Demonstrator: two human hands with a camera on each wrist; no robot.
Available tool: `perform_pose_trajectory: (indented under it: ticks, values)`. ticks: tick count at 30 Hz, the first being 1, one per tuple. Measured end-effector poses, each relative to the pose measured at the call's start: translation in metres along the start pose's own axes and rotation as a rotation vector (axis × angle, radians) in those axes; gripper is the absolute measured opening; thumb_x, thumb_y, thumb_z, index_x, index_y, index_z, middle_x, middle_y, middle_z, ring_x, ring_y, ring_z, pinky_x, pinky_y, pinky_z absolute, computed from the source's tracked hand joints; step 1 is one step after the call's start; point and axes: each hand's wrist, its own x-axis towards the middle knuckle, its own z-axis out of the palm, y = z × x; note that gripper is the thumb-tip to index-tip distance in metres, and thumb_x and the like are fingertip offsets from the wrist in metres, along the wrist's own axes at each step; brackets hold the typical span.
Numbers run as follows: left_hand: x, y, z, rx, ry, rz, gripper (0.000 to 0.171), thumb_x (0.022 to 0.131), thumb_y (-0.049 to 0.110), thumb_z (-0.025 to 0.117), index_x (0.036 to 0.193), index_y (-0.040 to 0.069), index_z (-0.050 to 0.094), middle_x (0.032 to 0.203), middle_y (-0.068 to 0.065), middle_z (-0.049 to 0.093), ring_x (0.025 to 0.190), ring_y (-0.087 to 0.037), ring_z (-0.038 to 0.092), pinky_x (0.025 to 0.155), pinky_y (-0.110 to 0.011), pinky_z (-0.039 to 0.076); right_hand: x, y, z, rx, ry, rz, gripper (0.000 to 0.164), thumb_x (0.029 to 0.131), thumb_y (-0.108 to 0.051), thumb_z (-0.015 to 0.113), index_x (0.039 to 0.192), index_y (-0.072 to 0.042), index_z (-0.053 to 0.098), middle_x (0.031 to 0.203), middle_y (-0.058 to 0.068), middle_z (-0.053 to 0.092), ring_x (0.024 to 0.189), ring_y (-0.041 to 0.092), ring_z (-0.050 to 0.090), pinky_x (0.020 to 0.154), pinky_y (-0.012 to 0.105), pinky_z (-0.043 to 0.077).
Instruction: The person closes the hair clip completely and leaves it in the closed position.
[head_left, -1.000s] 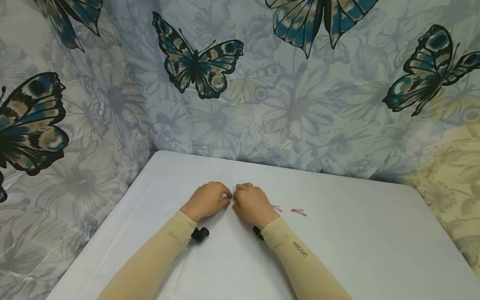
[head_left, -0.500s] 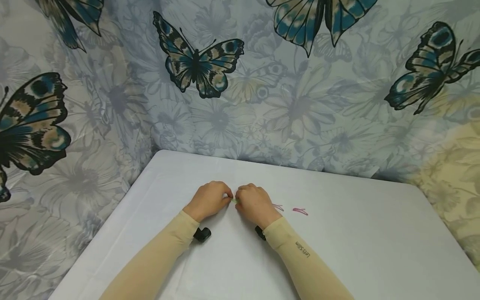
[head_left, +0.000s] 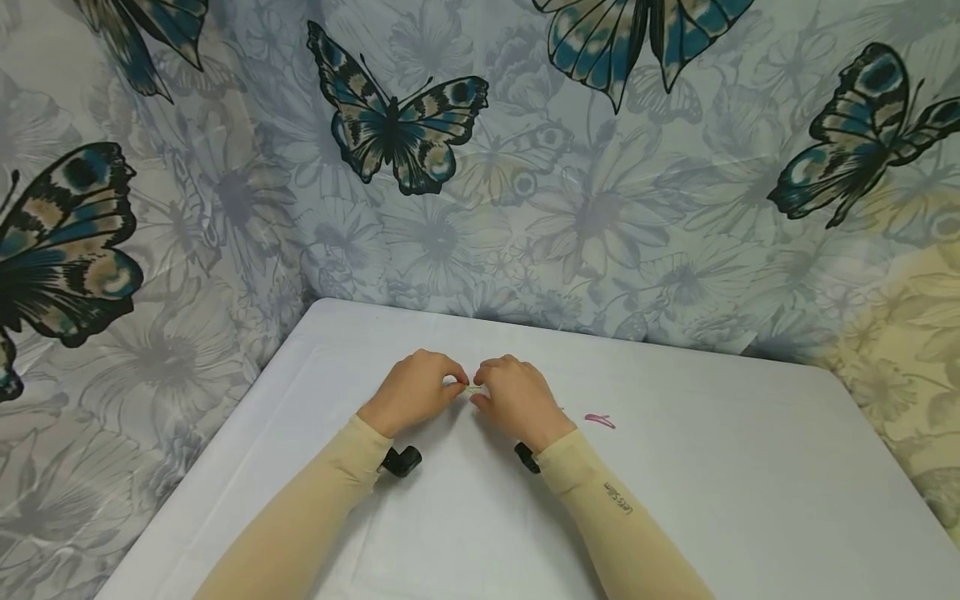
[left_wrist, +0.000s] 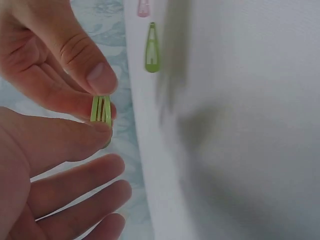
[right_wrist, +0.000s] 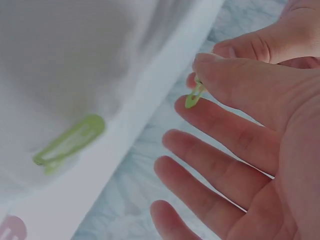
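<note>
In the head view a small green snap hair clip (head_left: pixel 472 388) spans the gap between both hands. My left hand (head_left: pixel 417 385) pinches one end between thumb and index finger; its other fingers are spread in the left wrist view. My right hand (head_left: pixel 517 400) pinches the opposite end of the hair clip (left_wrist: pixel 101 110) with thumb and index finger. In the right wrist view, the tip of the hair clip (right_wrist: pixel 192 100) pokes out beneath the right thumb, and the remaining right fingers are extended. The fingertips cover parts of the clip.
A pink hair clip (head_left: pixel 600 421) lies on the white table (head_left: pixel 735 467), right of my right hand. Another green hair clip (left_wrist: pixel 152 48) lies on the table, mostly hidden from the head camera. Patterned fabric (head_left: pixel 480 242) stands behind the table.
Both hands have shifted slightly up in the head view, and the clip shows more between them. My right hand has tilted, and now covers more of the nearer clip on the table.
</note>
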Motion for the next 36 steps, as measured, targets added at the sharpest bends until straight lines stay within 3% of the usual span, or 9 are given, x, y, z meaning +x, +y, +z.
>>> perform_pose_trajectory:
  ticks: [4,12,24,36]
  values:
    - [-0.002,0.004,-0.012,-0.048,0.013,0.003,0.011,0.099,0.018,0.080,0.107,0.018,0.087,0.113,0.000,0.084,0.109,-0.023,0.079,0.089,-0.042,0.063,0.000,-0.003,-0.008,0.000,0.026,-0.020,0.018,0.093,-0.022,0.087,0.105,-0.009,0.084,0.111,0.005,0.083,0.110,0.030,0.077,0.090,0.049,0.064]
    - [-0.003,0.006,-0.025,-0.050,0.001,0.022,0.013,0.100,0.018,0.079,0.111,0.019,0.086,0.114,0.003,0.083,0.112,-0.018,0.078,0.096,-0.040,0.063,-0.001,-0.004,-0.016,0.031,0.027,-0.015,0.016,0.097,-0.020,0.083,0.108,-0.009,0.084,0.115,0.005,0.082,0.113,0.030,0.076,0.093,0.048,0.064]
    - [-0.007,0.005,-0.027,-0.045,0.009,0.056,0.011,0.100,0.016,0.079,0.107,0.018,0.086,0.106,0.005,0.084,0.103,-0.016,0.079,0.087,-0.038,0.064,-0.003,-0.005,-0.013,0.070,0.028,-0.009,0.012,0.097,-0.019,0.083,0.107,-0.012,0.084,0.110,0.002,0.083,0.110,0.027,0.076,0.090,0.045,0.064]
    - [-0.005,0.006,-0.029,-0.043,0.012,0.064,0.010,0.099,0.016,0.080,0.107,0.017,0.086,0.106,0.004,0.084,0.100,-0.015,0.078,0.087,-0.038,0.063,0.000,-0.004,-0.014,0.081,0.012,0.010,0.010,0.098,-0.018,0.082,0.107,-0.013,0.084,0.110,0.001,0.083,0.109,0.026,0.076,0.089,0.044,0.064]
